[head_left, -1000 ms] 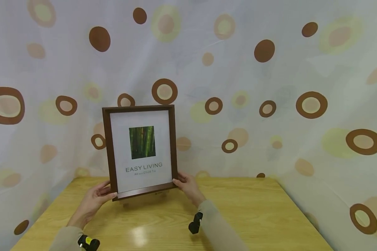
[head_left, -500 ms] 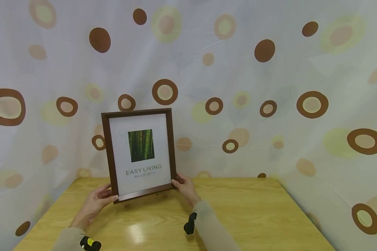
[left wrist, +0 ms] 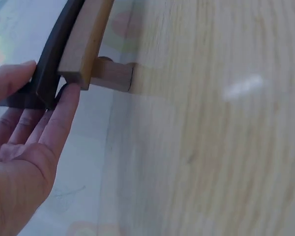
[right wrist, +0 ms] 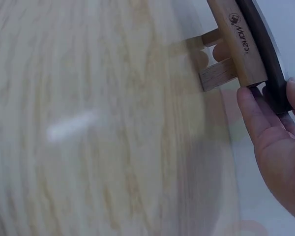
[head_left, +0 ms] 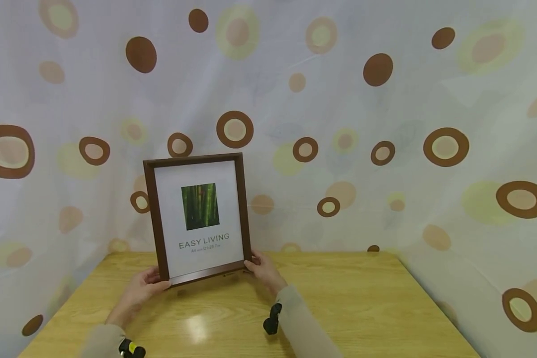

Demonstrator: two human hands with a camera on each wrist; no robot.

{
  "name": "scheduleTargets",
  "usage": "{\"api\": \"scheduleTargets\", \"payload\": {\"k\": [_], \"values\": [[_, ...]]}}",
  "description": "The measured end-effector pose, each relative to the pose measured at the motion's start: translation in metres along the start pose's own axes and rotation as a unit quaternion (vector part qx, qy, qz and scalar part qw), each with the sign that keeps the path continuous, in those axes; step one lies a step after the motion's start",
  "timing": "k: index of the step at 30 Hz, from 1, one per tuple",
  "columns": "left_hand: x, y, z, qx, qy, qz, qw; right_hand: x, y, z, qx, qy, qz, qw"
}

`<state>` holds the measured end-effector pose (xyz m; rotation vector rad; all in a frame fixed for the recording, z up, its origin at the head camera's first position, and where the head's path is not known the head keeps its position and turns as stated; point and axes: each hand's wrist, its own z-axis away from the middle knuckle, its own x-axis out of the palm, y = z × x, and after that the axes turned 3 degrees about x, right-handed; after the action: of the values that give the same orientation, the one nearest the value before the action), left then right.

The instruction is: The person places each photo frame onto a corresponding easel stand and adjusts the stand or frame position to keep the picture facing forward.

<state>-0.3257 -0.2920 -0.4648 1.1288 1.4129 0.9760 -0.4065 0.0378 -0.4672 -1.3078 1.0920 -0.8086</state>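
Observation:
A dark brown picture frame point(head_left: 156, 223) leans back slightly, holding a white insert with a green bamboo picture and the words "EASY LIVING". My left hand point(head_left: 140, 293) grips its lower left corner, thumb in front and fingers behind. At the lower right corner, my right hand point(head_left: 265, 273) holds it the same way. Seen from the wrists, a wooden bar point(left wrist: 85, 42) lies against the frame's lower edge, and wooden feet point(right wrist: 219, 74) stand on the table below it. The bar is printed "Maries" in the right wrist view. Fingertips of both hands reach the bar's ends.
The light wood table point(head_left: 362, 303) has a back edge close to a pale curtain point(head_left: 277, 64) with brown and yellow circles. The curtain also runs along both sides. Black cameras point(head_left: 272, 319) are strapped to both wrists.
Both hands have shifted the frame slightly left and down between the first frame and now. My grip on its two lower corners stays.

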Motion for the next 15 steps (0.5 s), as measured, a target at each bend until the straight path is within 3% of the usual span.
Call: {"api": "scheduleTargets", "payload": {"k": [4,8,15], "values": [[0.004,-0.005,0.001,-0.011,0.011,0.017,0.9997,0.002,0.008,0.002,0.017,-0.011,0.01,1.0],[0.009,-0.006,0.0,-0.016,0.025,0.019,0.9994,0.003,0.014,0.004,0.03,-0.012,-0.017,0.999],[0.011,-0.001,-0.003,-0.015,0.05,0.024,0.9984,0.009,0.006,0.002,0.015,0.0,-0.057,0.998]]}}
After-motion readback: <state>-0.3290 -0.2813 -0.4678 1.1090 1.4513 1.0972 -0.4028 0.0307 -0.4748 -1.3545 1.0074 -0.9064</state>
